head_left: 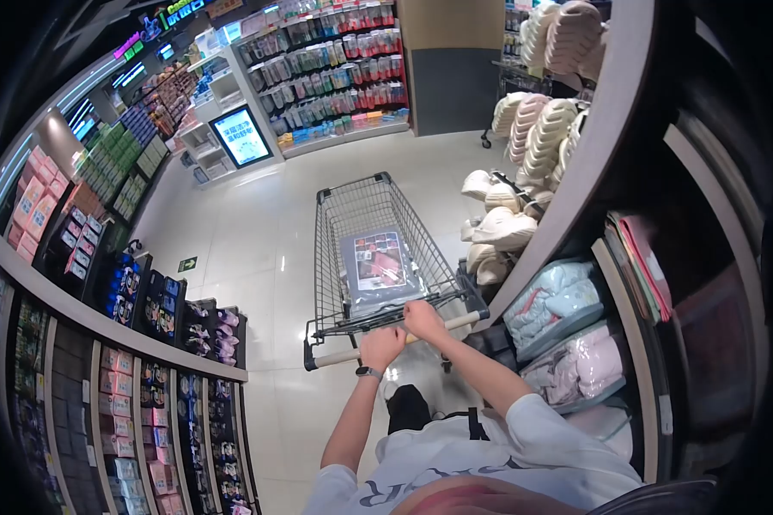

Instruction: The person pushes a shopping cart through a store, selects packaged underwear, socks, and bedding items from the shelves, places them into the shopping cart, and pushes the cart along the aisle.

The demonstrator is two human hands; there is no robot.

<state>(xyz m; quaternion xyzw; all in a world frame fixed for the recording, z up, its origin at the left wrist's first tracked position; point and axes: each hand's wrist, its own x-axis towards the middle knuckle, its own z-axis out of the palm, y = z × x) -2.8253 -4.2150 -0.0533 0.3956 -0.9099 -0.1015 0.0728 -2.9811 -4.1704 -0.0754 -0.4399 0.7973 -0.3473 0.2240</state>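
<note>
Glossy pale floor tiles are shining around us. We are wrapping our left hand and our right hand, close together, around the straight beige handlebar of a dark-grey wire shopping cart, seemingly for steering evenly. Inside, a flat, grey, plastic-wrapped package is lying near us, probably because this way it is resting steadily.

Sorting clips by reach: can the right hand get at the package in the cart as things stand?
Probably yes, though the right hand would first have to leave the handle. The package lies just ahead in the open-topped cart, with only its near end to reach over.
</note>
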